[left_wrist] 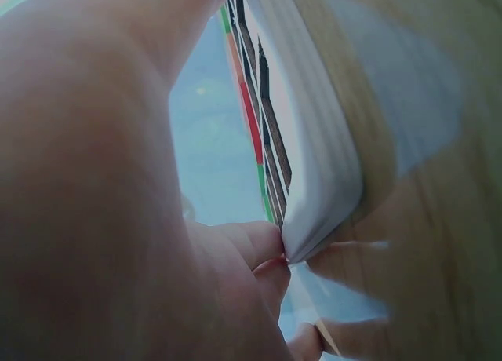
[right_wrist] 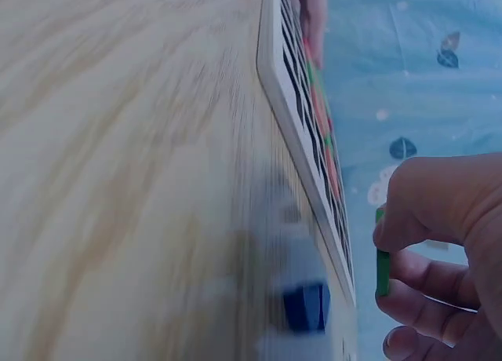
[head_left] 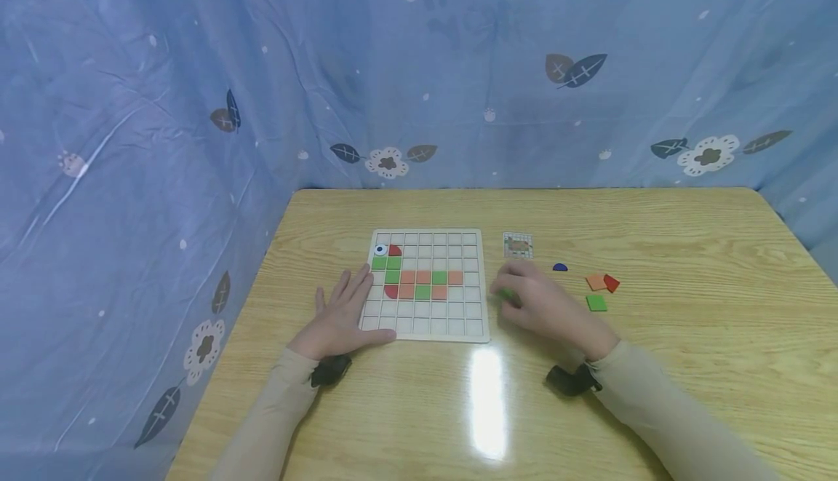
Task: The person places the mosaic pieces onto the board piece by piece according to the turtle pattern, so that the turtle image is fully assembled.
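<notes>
Pinching green tile, right hand, long edge near-level

Pale gridded board lies flat, coloured tiles filling some squares; thin green tile pinched, just right of it.

Blue curtain, 3 white flowers printed, hung behind wood-grain table. Glare streak showed on tabletop.
</notes>
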Motion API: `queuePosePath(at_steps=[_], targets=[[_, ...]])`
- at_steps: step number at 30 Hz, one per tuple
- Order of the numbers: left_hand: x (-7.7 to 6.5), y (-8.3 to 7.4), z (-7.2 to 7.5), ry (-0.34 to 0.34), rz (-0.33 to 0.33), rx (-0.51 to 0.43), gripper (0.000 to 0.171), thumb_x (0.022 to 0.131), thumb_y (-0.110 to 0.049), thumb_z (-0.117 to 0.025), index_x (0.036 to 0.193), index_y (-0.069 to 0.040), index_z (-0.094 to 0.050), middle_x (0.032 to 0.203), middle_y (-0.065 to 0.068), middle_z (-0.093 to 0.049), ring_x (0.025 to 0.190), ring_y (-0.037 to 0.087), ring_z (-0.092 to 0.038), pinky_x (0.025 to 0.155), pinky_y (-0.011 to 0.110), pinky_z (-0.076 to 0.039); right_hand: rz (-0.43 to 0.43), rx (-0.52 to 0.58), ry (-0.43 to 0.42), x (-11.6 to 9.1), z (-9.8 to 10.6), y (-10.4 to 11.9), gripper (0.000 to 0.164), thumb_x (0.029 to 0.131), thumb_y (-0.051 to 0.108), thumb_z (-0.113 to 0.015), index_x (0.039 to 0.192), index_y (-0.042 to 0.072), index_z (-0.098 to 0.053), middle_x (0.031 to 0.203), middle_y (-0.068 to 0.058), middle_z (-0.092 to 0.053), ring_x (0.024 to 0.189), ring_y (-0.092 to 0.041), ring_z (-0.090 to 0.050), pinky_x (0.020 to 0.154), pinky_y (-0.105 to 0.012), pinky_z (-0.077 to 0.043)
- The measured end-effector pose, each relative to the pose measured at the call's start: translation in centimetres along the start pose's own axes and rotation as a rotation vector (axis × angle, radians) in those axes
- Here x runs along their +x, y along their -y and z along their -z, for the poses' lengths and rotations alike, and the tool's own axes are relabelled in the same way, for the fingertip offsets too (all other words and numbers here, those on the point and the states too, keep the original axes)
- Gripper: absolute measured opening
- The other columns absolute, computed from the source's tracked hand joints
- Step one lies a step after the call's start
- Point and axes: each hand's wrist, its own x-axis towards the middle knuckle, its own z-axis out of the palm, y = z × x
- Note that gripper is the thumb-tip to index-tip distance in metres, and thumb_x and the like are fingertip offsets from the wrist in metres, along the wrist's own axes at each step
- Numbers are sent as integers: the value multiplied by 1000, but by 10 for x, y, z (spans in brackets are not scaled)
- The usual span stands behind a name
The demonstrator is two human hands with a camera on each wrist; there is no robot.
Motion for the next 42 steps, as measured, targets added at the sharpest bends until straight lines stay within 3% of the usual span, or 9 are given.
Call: queuePosePath(at_steps=[8,16,23,42], targets=[[1,2,-1,-2,-4,4,122,81,-76,-71,168,-9,-18,177,5,-6,162,43,-4,115,82,1,-1,69,40,23,-15,14,23,81,3,-76,102,14,-79,106,2,-64,97,-15,-53,81,-33,-52],[0,1,0,-10,-9,7,121,81,-76,-71,168,-9,-19,177,5,-7,162,43,-5,115,83,-1,29,79,66,39,-26,21,22,82,4,-75,101,13,-76,106,3,-63,93,-13,-54,79,-29,-54],[-1,0,1,-6,-3,3,121,81,-76,-71,167,-9,-19,177,5,-7,162,44,-5,115,83,0,5,118,108,51,-34,23,22,87,4,-73,104,16,-77,108,4,-63,91,-12,-54,79,-28,-53],[0,0,1,0,-2,-6,121,81,-76,-71,168,-9,-18,177,5,-6,162,43,-4,115,83,1,2,82,136,57,-38,22,21,87,4,-75,104,15,-80,109,1,-69,102,-17,-58,89,-34,-56]])
